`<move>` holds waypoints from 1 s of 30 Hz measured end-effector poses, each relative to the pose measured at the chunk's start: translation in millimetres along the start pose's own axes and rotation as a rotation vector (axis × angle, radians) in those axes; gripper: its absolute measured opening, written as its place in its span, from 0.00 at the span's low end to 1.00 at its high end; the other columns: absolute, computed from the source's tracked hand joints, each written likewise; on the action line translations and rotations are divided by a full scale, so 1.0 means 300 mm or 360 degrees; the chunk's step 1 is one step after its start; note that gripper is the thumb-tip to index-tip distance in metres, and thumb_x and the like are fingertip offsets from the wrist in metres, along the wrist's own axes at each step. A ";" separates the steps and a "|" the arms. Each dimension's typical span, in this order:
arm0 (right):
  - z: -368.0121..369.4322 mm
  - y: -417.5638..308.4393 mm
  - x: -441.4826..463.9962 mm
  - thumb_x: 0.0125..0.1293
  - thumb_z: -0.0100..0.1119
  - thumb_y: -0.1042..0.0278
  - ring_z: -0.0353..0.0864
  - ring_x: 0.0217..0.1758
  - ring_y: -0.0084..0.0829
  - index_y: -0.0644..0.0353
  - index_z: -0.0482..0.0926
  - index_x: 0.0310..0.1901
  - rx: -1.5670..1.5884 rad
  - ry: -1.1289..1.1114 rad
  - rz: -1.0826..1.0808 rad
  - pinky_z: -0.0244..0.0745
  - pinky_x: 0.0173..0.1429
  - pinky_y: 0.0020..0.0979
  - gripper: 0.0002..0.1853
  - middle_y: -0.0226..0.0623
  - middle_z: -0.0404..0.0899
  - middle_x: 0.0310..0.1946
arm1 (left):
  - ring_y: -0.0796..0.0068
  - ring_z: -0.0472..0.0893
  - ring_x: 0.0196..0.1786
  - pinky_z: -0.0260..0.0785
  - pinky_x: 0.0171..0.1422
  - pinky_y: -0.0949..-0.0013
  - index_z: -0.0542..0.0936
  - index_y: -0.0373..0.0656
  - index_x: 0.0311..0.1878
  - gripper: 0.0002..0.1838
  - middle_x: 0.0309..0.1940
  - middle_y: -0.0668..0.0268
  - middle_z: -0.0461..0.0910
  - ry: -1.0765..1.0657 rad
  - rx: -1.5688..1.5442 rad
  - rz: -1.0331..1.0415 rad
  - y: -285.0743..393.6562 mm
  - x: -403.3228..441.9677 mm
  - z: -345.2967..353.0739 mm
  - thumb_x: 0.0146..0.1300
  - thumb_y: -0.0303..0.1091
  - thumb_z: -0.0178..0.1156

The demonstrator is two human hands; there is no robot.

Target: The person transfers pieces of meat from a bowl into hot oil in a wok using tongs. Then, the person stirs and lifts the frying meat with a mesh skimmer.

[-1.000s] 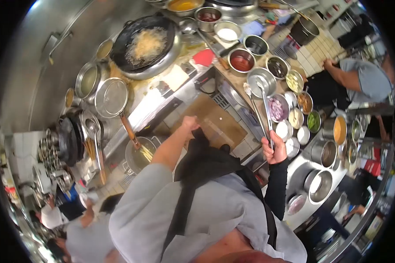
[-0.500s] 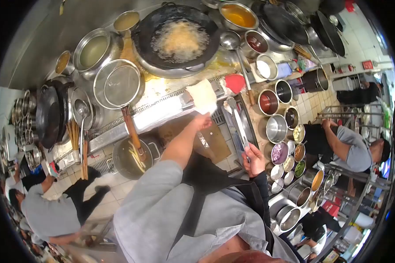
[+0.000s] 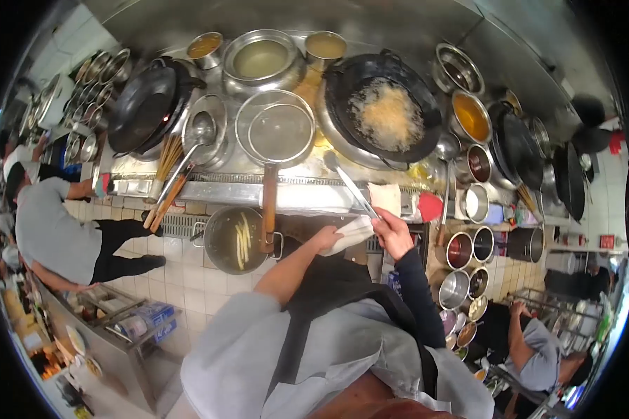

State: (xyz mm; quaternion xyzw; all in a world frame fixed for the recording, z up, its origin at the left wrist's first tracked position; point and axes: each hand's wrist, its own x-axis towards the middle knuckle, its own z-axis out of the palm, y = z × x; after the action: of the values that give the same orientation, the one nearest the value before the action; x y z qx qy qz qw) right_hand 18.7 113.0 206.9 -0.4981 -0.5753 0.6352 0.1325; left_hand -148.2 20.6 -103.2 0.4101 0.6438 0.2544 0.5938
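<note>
Near the shiny steel counter [image 3: 220, 192], my right hand [image 3: 394, 236] was wrapped around the back end of long silver metal tongs [image 3: 351, 186], likely stiff, light and slippery, so best held there, while my left hand [image 3: 326, 238] pinched a white cloth [image 3: 353, 234] that looked soft.

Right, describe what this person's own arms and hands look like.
On the left, a loose grey sleeve ends near the elbow, leaving the forearm and left hand bare. On the right, a close-fitting dark sleeve reaches the wrist; the right hand wears no glove.
</note>
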 end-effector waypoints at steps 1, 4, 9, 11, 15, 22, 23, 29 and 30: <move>0.013 0.008 0.082 0.72 0.61 0.62 0.80 0.37 0.29 0.65 0.76 0.65 -0.0321 0.0030 -0.0371 0.73 0.41 0.29 0.24 0.39 0.83 0.37 | 0.46 0.84 0.49 0.73 0.56 0.54 0.83 0.28 0.47 0.26 0.45 0.39 0.83 0.0036 0.0090 0.0052 0.039 -0.036 -0.007 0.66 0.48 0.62; 0.079 -0.148 0.254 0.70 0.60 0.56 0.80 0.63 0.52 0.66 0.76 0.63 -0.0803 -0.0008 -0.0657 0.72 0.66 0.40 0.27 0.58 0.82 0.54 | 0.44 0.82 0.52 0.71 0.58 0.53 0.82 0.30 0.47 0.27 0.47 0.39 0.82 0.0025 -0.0002 0.0002 0.076 -0.098 -0.007 0.71 0.51 0.54; 0.179 -0.394 0.608 0.68 0.56 0.59 0.81 0.47 0.62 0.66 0.80 0.51 -0.1181 -0.0046 -0.0979 0.76 0.54 0.51 0.19 0.64 0.82 0.38 | 0.64 0.85 0.36 0.77 0.39 0.60 0.81 0.37 0.47 0.12 0.36 0.54 0.84 0.0102 -0.0571 -0.0288 -0.061 -0.144 -0.031 0.71 0.36 0.53; 0.230 -0.467 0.819 0.67 0.56 0.59 0.82 0.45 0.62 0.67 0.81 0.46 -0.1324 -0.0026 -0.1081 0.76 0.53 0.53 0.17 0.64 0.82 0.36 | 0.72 0.83 0.32 0.77 0.33 0.67 0.80 0.39 0.50 0.11 0.35 0.59 0.84 0.0395 -0.1098 -0.0539 -0.230 -0.165 -0.062 0.73 0.35 0.54; 0.415 -0.676 1.142 0.66 0.57 0.59 0.84 0.45 0.60 0.65 0.83 0.38 -0.1544 0.0071 -0.1122 0.78 0.53 0.54 0.15 0.59 0.84 0.37 | 0.71 0.83 0.31 0.78 0.33 0.68 0.78 0.43 0.50 0.08 0.34 0.60 0.84 0.1096 -0.1691 -0.0731 -0.315 -0.475 -0.237 0.73 0.34 0.57; 0.720 -0.744 1.746 0.64 0.51 0.65 0.85 0.54 0.51 0.62 0.88 0.44 -0.1914 -0.0209 -0.1009 0.79 0.58 0.47 0.17 0.56 0.84 0.48 | 0.64 0.85 0.46 0.82 0.52 0.61 0.73 0.39 0.63 0.23 0.51 0.56 0.84 0.1347 -0.2223 -0.0163 0.013 -0.698 -0.415 0.80 0.49 0.47; 0.765 -0.734 1.807 0.64 0.51 0.65 0.85 0.55 0.51 0.63 0.88 0.45 -0.1876 -0.0241 -0.0972 0.79 0.59 0.47 0.18 0.56 0.84 0.49 | 0.66 0.86 0.47 0.82 0.51 0.63 0.74 0.39 0.62 0.24 0.51 0.56 0.84 0.1255 -0.2156 -0.0117 0.095 -0.684 -0.428 0.81 0.51 0.46; 0.869 -0.775 1.808 0.66 0.51 0.59 0.82 0.59 0.54 0.63 0.87 0.48 -0.1801 -0.0246 -0.0880 0.76 0.63 0.47 0.20 0.55 0.84 0.51 | 0.81 0.73 0.27 0.67 0.31 0.77 0.74 0.41 0.51 0.15 0.31 0.66 0.77 0.1081 -0.1697 -0.0307 0.251 -0.630 -0.417 0.76 0.44 0.58; 0.864 -0.779 1.782 0.66 0.52 0.59 0.81 0.59 0.54 0.63 0.87 0.48 -0.1974 -0.0316 -0.0939 0.76 0.63 0.47 0.20 0.55 0.84 0.52 | 0.81 0.73 0.26 0.66 0.30 0.77 0.73 0.41 0.51 0.14 0.30 0.67 0.76 0.1058 -0.1746 -0.0265 0.261 -0.639 -0.405 0.76 0.43 0.59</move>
State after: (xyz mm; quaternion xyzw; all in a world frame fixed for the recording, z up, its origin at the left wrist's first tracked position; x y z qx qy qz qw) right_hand -530.1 424.8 110.9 -0.2441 -0.9528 0.1692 -0.0629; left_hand -256.7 -77.4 87.3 -0.1049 0.5994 0.6131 0.5038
